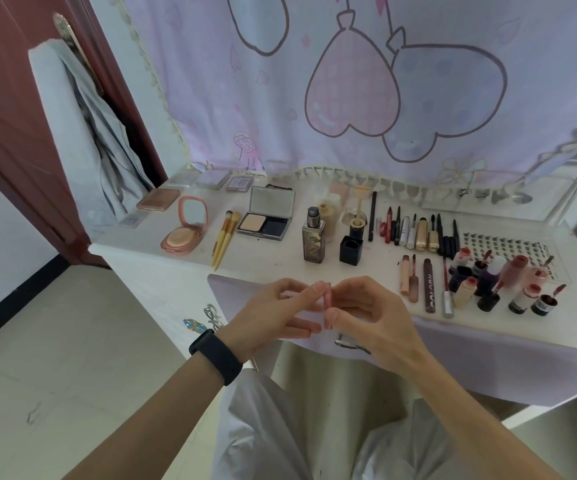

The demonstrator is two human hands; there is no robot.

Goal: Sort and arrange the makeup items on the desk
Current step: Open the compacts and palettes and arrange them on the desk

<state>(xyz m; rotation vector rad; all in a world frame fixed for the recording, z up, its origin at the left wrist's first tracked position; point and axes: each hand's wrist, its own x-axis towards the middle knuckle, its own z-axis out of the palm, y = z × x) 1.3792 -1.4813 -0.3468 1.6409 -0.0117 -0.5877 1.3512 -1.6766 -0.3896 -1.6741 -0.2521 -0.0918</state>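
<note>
left hand [276,306] and right hand [370,318], each grip pinching the pink lip tube [327,301], held it upright over the counter [273,259] near edge. we judged it mid-sort; next: lay it beside the tube row [418,282].

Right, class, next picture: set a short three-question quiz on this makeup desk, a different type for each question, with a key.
1. True or false: the round pink compact lies closed.
2. What do the left hand and right hand hold between them? A a brush; B a pink tube; C a mirror.
3. Fill in: ___ yellow brushes lie beside that compact.
Key: 1 false; 2 B; 3 two.
</note>
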